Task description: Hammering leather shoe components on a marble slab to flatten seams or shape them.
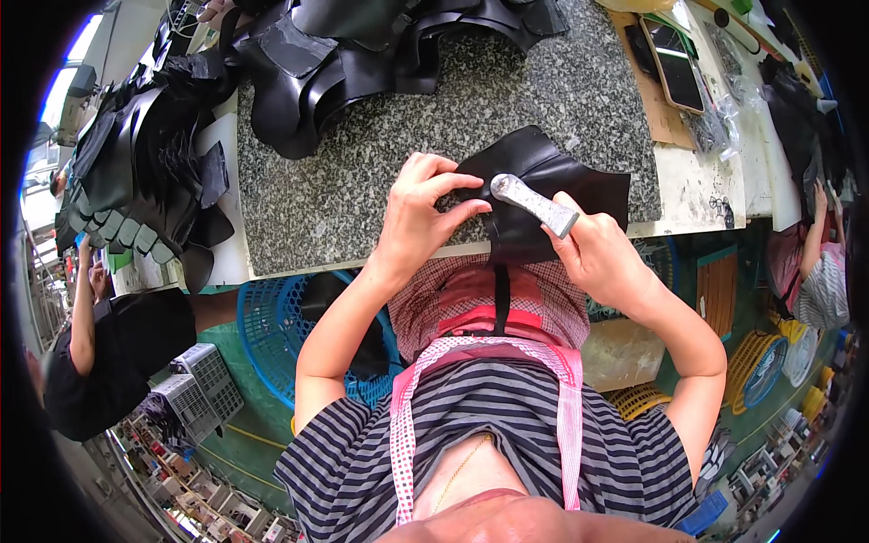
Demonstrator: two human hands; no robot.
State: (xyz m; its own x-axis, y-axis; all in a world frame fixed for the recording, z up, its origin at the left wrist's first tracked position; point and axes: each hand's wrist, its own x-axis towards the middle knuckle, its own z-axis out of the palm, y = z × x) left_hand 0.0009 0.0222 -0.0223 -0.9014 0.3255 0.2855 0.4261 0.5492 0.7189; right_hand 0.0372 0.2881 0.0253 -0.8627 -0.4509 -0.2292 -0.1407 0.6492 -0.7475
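Observation:
A black leather piece (593, 188) lies over the near edge of the speckled stone slab (335, 204), part of it hanging down toward my lap. My left hand (421, 204) holds its left edge, thumb and forefinger at the rim with a small gap between the tips. A silver metal hammer (539, 206) is gripped in my right hand (597, 249). The hammer's rounded end rests on or just above the leather, close to my left fingertips; its handle is hidden in my fist.
Black leather pieces (362, 45) pile up at the slab's far side, with more stacks (136, 154) at the left. A phone (674, 68) lies far right. Below the bench stands a blue basket (262, 317). One person (109, 353) works at the left, another (819, 271) at the right.

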